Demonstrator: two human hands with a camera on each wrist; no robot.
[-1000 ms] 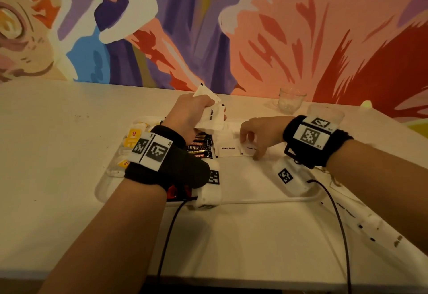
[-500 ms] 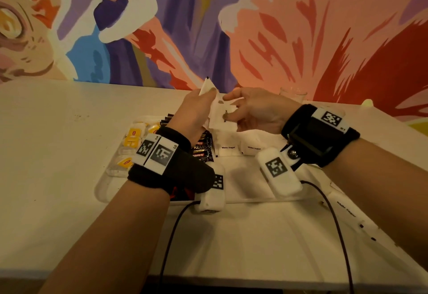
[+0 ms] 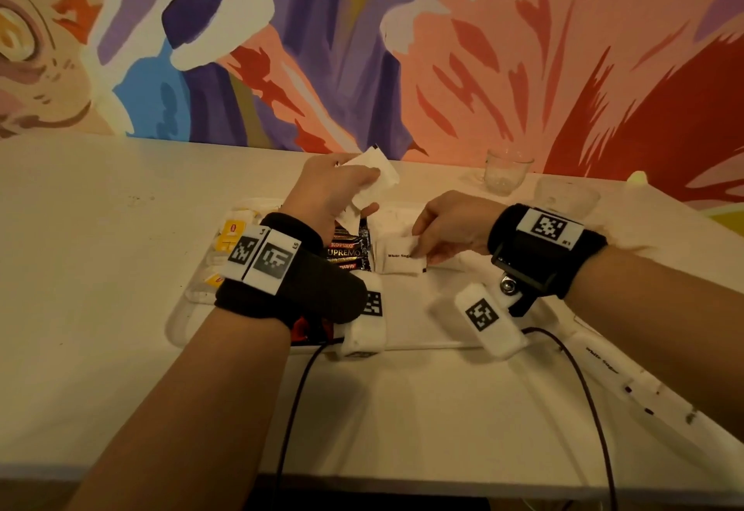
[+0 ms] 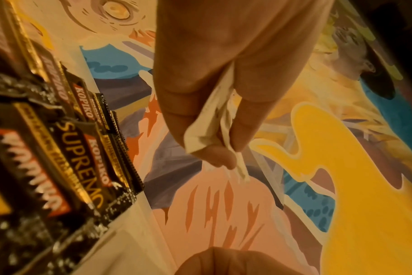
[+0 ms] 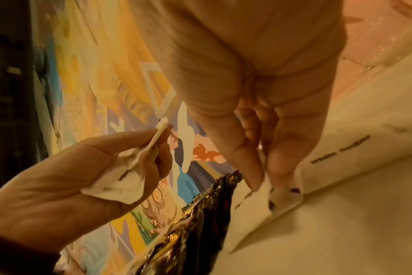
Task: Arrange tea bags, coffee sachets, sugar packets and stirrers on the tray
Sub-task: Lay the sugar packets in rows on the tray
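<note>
Laying sugar packets [image 3: 396, 259] on the tray [image 3: 410, 323] beside the coffee sachets [image 3: 346, 253], we pinch one down with our right hand [image 3: 451, 228]; our left hand [image 3: 332, 194] grips spares [image 3: 372, 180] aloft. Loosening that crumpled bunch could spill packets across the row.

This looks like a café or a hospitality corner rather than a home. A large painted mural [image 3: 362, 47] in purple, coral, red and blue covers the whole wall behind a long pale table [image 3: 100, 269], which runs right up against it. On the table a white serving tray [image 3: 406, 321] holds branded black coffee sachets [image 3: 346, 255], white sugar packets [image 3: 396, 259] and yellow-tagged tea bags [image 3: 233, 230] sorted side by side. Two clear glass cups [image 3: 505, 172] stand near the table's far edge, towards its right end, under the mural. The light is warm and dim
</note>
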